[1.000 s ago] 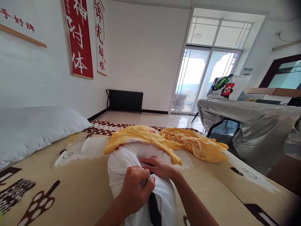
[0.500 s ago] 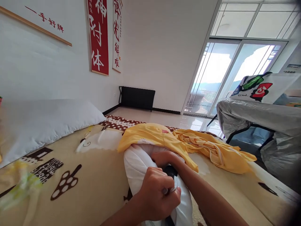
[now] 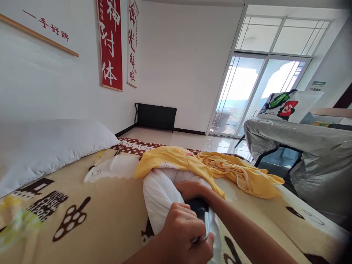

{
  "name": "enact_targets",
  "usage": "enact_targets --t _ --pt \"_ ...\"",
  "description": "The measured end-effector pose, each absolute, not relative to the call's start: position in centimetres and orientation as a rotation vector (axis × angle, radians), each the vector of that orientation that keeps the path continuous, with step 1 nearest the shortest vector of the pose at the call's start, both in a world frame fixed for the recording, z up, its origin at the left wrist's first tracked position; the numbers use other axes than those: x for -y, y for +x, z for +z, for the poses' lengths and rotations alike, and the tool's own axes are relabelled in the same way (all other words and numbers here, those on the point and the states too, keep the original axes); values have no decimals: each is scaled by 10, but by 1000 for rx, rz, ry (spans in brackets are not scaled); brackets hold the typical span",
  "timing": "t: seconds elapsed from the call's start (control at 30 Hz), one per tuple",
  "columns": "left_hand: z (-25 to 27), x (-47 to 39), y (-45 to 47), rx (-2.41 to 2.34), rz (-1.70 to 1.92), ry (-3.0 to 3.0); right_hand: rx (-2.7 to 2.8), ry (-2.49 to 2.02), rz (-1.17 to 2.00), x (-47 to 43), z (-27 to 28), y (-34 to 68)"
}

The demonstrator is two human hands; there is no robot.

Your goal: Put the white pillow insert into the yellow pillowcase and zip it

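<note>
Blanket (image 3: 115, 205), white bundle (image 3: 155, 194) (2 hands (image 3: 187, 231) (image 3: 191, 190))

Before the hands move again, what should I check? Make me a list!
1. Left hand gripping: ok, curled shut around a thin white edge.
2. Right hand grip: cannot tell, its fingertips are hidden.
3. White bundle fully uncovered: not ok, yellow cloth lies over its far end.
4. Dark patch between the hands identified: cannot tell what it is.
5. Big white pillow away from the hands: ok, it lies off to the left.
</note>
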State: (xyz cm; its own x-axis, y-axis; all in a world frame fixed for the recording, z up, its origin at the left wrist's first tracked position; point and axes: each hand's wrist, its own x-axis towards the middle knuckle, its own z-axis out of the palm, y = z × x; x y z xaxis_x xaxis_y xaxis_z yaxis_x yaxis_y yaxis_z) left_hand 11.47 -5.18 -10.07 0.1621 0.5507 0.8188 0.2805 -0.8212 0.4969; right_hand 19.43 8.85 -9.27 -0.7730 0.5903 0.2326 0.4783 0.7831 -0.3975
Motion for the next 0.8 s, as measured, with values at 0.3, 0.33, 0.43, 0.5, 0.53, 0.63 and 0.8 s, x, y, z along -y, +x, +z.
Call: enact_targets --t 0.3,0.33,0.43,0.5,0.53,0.63,0.8 --pt "-93 90 93 -790 1529 1723 3294 -499 1060 -70 -85 194" --pt "-88 90 93 -844 1535 1608 3228 -554 1083 -69 -89 195" --pt "-70 82 93 -910 1527 1248 2893 -581 1226 -69 -91 206" --pt "-60 74 91 -911 1549 1101 2596 -565 1293 -67 -80 220" --pt "-57 70 88 -912 1577 1064 2448 -573 1276 -64 -72 228" --pt "-56 60 78 -895 1673 1003 2159 -631 1064 -38 -45 250" --pt "-58 54 64 -892 1781 979 2344 -764 568 20 -44 250"
